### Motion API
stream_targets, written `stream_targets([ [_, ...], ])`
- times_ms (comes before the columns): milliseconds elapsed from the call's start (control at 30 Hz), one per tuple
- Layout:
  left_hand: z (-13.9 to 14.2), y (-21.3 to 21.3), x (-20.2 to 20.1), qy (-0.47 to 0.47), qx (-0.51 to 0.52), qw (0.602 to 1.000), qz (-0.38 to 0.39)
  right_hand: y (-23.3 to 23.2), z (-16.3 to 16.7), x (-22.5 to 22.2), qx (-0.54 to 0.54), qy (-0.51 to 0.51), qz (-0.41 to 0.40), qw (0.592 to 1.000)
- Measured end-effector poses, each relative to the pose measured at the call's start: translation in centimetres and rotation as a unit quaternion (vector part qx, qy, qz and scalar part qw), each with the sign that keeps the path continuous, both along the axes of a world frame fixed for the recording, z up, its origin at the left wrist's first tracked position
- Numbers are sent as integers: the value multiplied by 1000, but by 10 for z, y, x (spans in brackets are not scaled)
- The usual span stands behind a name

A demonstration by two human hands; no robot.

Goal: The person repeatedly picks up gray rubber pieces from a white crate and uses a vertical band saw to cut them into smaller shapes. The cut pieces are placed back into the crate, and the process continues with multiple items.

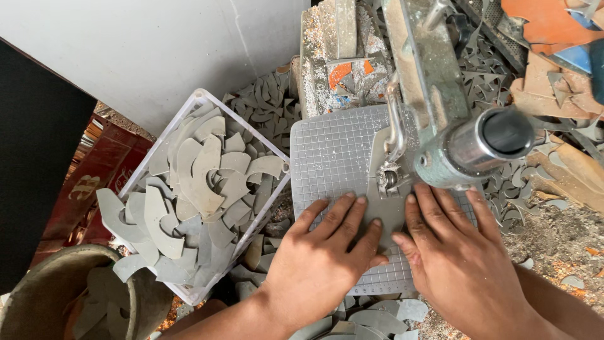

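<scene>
Item 1, my left hand: fingers spread flat, gripping nothing, pressing a grey sheet piece onto the gridded cutting table.
Item 2, my right hand: likewise flat and splayed at 3 o'clock of the left, pinning the same piece so it seems unable to shift.
Item 3, the piece: between both hands, its far edge at 12 o'clock under the saw head.
Item 4, white crate at 9 o'clock, heaped with curved grey cut-outs.
Item 5, grey offcuts scattered at 1 o'clock; round tub at 8 o'clock
</scene>
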State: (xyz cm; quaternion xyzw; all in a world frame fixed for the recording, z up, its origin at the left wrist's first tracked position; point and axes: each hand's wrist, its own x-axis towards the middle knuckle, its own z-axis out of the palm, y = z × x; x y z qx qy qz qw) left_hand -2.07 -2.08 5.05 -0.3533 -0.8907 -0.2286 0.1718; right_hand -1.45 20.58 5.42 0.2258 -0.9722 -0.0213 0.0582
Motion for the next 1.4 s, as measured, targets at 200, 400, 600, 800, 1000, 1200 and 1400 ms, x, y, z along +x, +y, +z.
stream_targets([
  [200,0,6,1,12,-7,1000,5,0,5,-7,1,40,28,999],
  [400,0,13,2,11,2,1000,13,-1,8,-12,-16,29,15,999],
  [600,-2,19,2,9,3,1000,21,-2,6,-17,-24,37,-1,999],
  [800,-2,24,3,11,-3,999,30,2,6,-21,-49,31,-5,998],
  [1000,-2,33,4,9,-22,999,46,5,4,-27,-59,40,-10,997],
  [1200,-1,40,6,28,-35,996,76,5,8,-32,-67,51,-2,996],
  [1400,7,37,22,-34,-33,995,87,-6,26,-17,-75,60,-21,995],
])
